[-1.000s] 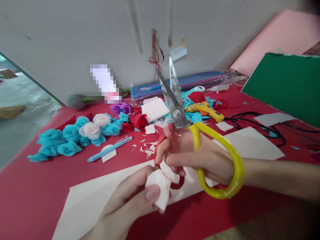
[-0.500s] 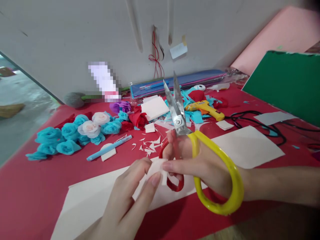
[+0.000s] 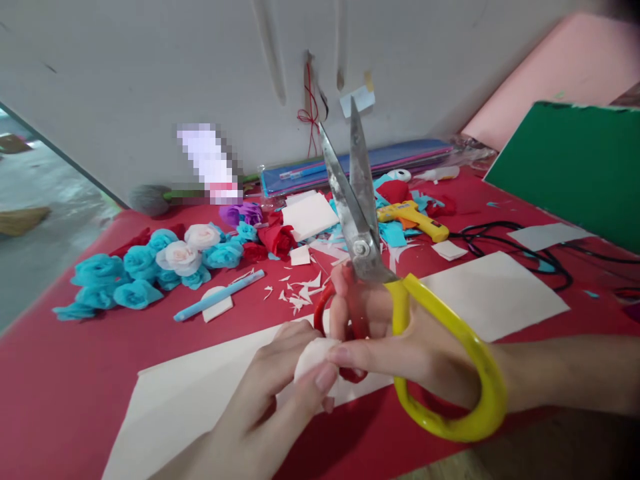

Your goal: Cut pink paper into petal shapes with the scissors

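Between the thumb and fingers of my left hand (image 3: 280, 393) is a small white paper piece (image 3: 314, 353) with a rounded edge. The thumb of my right hand (image 3: 400, 353) presses on that piece's right side. Scissors (image 3: 361, 248) with one yellow and one red handle hang on my right hand, its fingers through the red loop. Their metal blades point up and away, parted a little. Beneath both hands lies a long white paper sheet (image 3: 175, 407) on the red table cover (image 3: 65, 373).
Left are blue paper flowers (image 3: 135, 293) and a light blue pen (image 3: 220, 295) on a cut paper piece. White scraps (image 3: 303, 293) lie mid-table. Behind are stacked white squares (image 3: 310, 215) and a yellow glue gun (image 3: 413, 219) with black cable. A green board (image 3: 575, 173) leans right.
Both hands have shifted slightly, the left one to the right. The paper piece has turned and dropped a little. The scissors have come nearer, with their tips higher.
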The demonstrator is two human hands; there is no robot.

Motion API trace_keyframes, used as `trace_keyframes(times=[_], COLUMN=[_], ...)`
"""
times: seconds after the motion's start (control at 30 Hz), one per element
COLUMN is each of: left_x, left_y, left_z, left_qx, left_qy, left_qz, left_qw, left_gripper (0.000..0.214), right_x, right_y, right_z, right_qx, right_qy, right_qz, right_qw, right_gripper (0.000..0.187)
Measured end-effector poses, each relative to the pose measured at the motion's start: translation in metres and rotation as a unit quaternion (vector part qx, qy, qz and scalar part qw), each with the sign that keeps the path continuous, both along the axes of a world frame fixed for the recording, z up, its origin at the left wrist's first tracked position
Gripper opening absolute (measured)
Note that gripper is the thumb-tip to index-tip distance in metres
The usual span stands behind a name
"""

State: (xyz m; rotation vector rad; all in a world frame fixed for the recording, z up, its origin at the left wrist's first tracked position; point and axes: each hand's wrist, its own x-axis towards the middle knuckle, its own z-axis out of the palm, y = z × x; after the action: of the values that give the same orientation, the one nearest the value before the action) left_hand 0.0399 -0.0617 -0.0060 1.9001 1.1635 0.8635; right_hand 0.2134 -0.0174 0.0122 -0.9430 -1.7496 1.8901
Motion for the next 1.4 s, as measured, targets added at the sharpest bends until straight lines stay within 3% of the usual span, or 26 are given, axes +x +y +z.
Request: trace_keyframes(times=[0.2,0.33,0.4,0.53,0.6,0.8,0.97,1.13,1.27,1.4], left_x=[-0.001,-0.008,-0.011,-0.015,-0.017,-0.014,-0.008,-0.003,-0.001,-0.001], left_y=[0.002,0.002,0.002,0.004,0.005,0.004,0.0,-0.001,0.0,0.0], left_z=[0.005,0.007,0.009,0.014,0.016,0.011,0.005,0.005,0.005,0.006], left_qx=[-0.016,-0.018,-0.003,0.049,0.064,0.056,0.056,0.07,0.085,0.076], left_qy=[0.017,-0.007,-0.063,-0.155,-0.165,-0.162,-0.165,-0.132,-0.132,-0.137], left_qz=[-0.008,0.049,0.101,0.201,0.22,0.23,0.237,0.263,0.25,0.233], left_qw=[1.0,0.999,0.993,0.966,0.959,0.958,0.956,0.953,0.956,0.96], left_gripper=[0.03,0.032,0.031,0.03,0.031,0.032,0.03,0.033,0.032,0.031], right_x=[-0.001,0.002,0.002,-0.001,-0.003,-0.004,-0.01,-0.018,-0.017,-0.012], right_y=[0.006,0.016,0.017,0.001,-0.01,-0.028,-0.033,-0.038,-0.041,-0.037], right_z=[-0.003,-0.005,-0.004,-0.003,-0.008,-0.027,-0.023,-0.02,-0.028,-0.026], right_qx=[0.015,0.056,0.048,0.038,0.054,0.14,0.173,0.179,0.242,0.216], right_qy=[0.028,0.039,0.036,-0.038,-0.081,-0.118,-0.182,-0.255,-0.224,-0.19], right_qz=[-0.046,-0.096,-0.065,0.006,0.02,-0.025,-0.002,-0.027,-0.034,-0.063], right_qw=[0.998,0.993,0.996,0.999,0.995,0.983,0.968,0.95,0.944,0.956], right_gripper=[0.019,0.032,0.036,0.013,0.014,0.029,0.027,0.021,0.021,0.015])
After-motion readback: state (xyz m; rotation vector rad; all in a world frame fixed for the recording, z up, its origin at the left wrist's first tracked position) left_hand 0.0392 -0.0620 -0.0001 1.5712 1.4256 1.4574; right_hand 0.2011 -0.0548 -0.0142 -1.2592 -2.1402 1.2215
